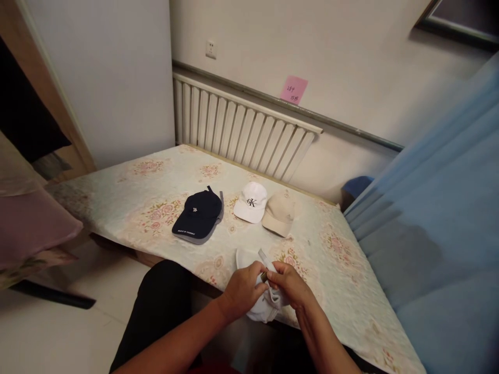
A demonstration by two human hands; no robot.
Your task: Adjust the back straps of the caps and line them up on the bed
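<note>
A white baseball cap [262, 313] is held at the near edge of the bed, its back strap turned up toward me. My left hand [244, 291] is closed at the strap's metal buckle [264, 277], thumb and fingers pinching beside it. From the other side, my right hand [290, 284] pinches the white strap [266, 258], whose loose end sticks up above the fingers. Part of the cap is hidden behind both hands. Farther back lie a navy cap [200, 213], a white cap with black letters [251, 201] and a beige cap [279, 214].
The caps lie on a flowered bed cover [148, 192]. Behind it stand a white radiator [234, 127] and a wall with a pink note [294, 89]. A blue curtain [436, 197] hangs at right; a pink cloth [35, 223] is at left.
</note>
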